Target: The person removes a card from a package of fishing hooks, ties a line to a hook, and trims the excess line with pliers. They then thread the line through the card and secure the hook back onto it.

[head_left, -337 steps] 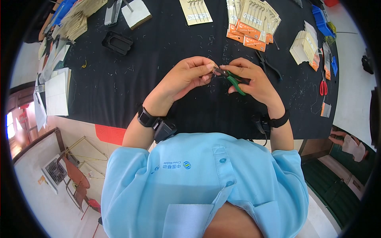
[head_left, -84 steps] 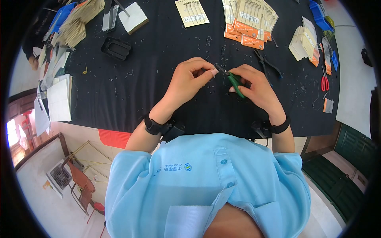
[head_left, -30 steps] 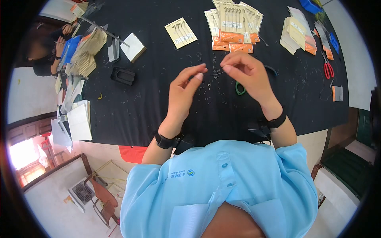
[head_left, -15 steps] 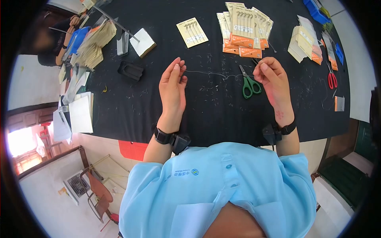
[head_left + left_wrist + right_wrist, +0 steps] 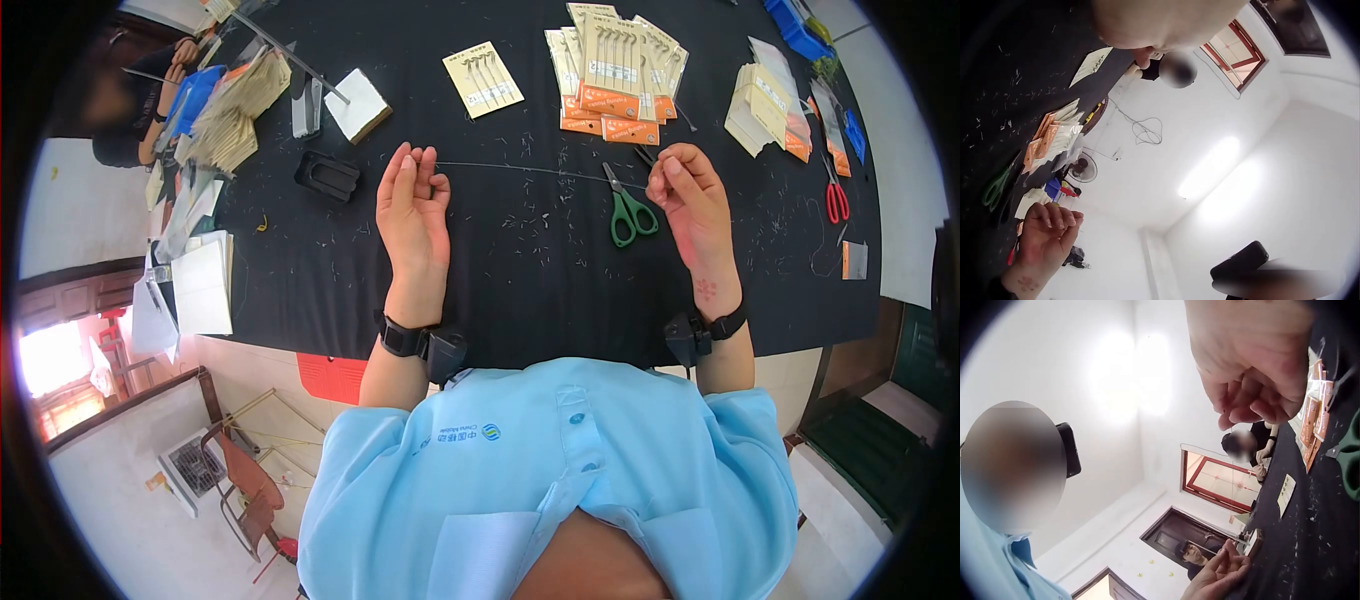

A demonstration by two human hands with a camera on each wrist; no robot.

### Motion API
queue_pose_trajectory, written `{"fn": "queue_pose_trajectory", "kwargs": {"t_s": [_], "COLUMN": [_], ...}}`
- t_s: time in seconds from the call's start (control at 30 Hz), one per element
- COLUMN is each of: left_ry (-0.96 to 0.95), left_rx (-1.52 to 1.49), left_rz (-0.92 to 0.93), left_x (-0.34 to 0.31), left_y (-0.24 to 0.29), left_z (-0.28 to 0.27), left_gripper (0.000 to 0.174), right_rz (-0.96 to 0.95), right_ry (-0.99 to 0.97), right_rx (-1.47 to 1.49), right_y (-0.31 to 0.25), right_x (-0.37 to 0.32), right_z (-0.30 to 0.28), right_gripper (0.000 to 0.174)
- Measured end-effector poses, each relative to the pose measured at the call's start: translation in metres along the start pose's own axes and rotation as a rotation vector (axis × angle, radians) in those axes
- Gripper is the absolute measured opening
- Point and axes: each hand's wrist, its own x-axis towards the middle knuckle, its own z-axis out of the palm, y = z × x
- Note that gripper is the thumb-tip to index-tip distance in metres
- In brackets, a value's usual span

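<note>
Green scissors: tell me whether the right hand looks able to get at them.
Probably yes: the green scissors lie uncovered beside the right hand, though it pinches a thin thread that crosses them in the head view.

In the head view, the left hand (image 5: 413, 210) is left of center, the right hand (image 5: 694, 205) right of center, well apart, palms showing. Each thumb meets the forefinger, other fingers bent. The right wrist (image 5: 712, 290) bears reddish marks. Both forearms (image 5: 393, 380) angle up from below.
</note>
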Motion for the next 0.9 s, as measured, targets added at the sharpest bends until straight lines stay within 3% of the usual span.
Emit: {"fn": "queue_pose_trajectory", "kwargs": {"t_s": [0.07,0.27,0.53,0.9], "left_ry": [-0.018,-0.243,-0.470,-0.471], "left_rx": [-0.003,0.394,0.511,0.728], "left_rz": [-0.009,-0.039,-0.081,0.045], "left_x": [-0.001,-0.026,-0.041,-0.045], "left_y": [0.000,-0.005,-0.014,-0.014], "left_z": [0.002,0.028,0.037,0.042], "left_gripper": [0.025,0.038,0.038,0.049], "right_rz": [0.031,0.133,0.055,0.131], "right_ry": [0.003,-0.064,-0.168,-0.142], "right_rx": [-0.017,-0.299,-0.344,-0.299], "right_y": [0.001,0.000,0.025,0.027], "right_x": [0.000,0.000,0.007,0.007], "right_z": [0.000,0.027,0.066,0.070], "right_gripper": [0.013,0.015,0.014,0.016]}}
